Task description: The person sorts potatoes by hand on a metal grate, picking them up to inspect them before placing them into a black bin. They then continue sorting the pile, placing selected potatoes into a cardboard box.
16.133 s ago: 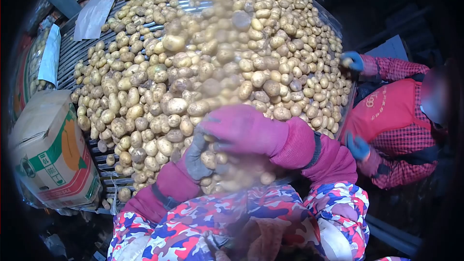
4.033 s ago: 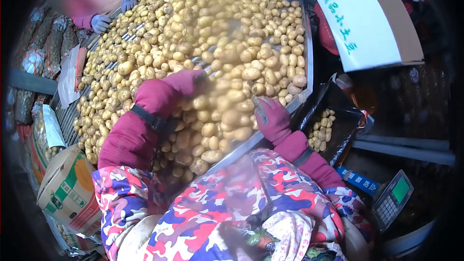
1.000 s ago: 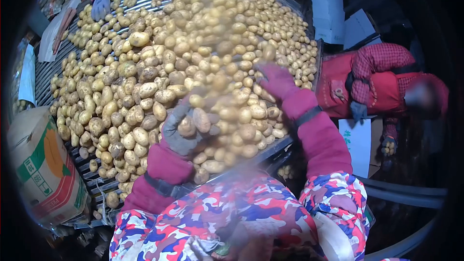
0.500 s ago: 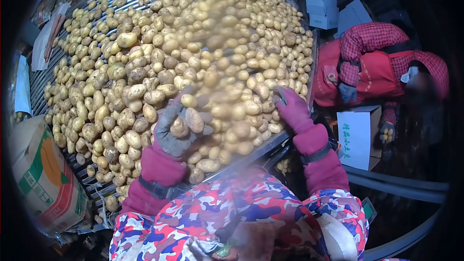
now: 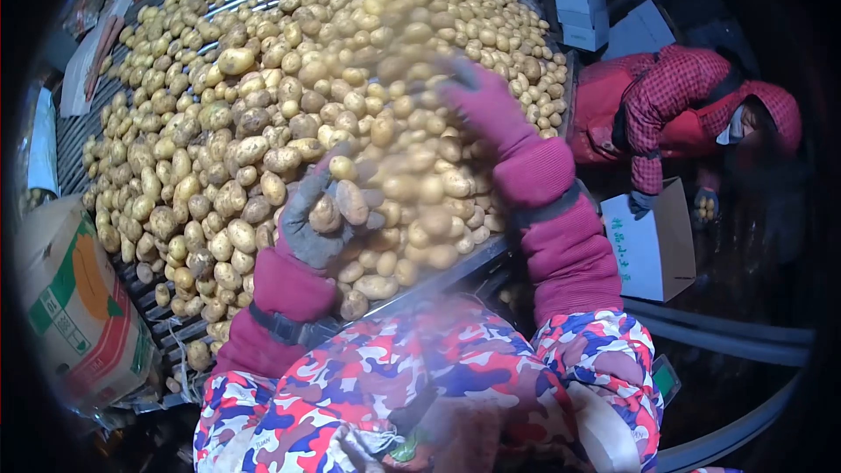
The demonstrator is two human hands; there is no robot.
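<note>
My left hand (image 5: 320, 232), in a grey-palmed glove, is turned palm up and cradles 3 potatoes (image 5: 351, 201) in its curled fingers, just above the heap. Farther out to the right, my right hand (image 5: 473, 88) reaches over the potato pile (image 5: 263, 114), its gloved fingers apart and somewhat blurred. No potato shows in it. Yellow potatoes of mixed sizes, some dusted with soil, cover the slatted table (image 5: 66, 153). A hazy smear across the middle of the view softens the potatoes between my hands.
At the right, a co-worker in a red checked jacket (image 5: 674, 92) bends over a white carton (image 5: 653, 245), holding small potatoes. A printed cardboard box (image 5: 83, 307) stands at the left. The table's metal edge (image 5: 447, 276) runs before my body. White cartons (image 5: 578, 0) stand at the back right.
My right hand has moved forward and left over the pile. My left hand stays nearly still with its potatoes. The co-worker has leaned down, one hand now at the white carton.
</note>
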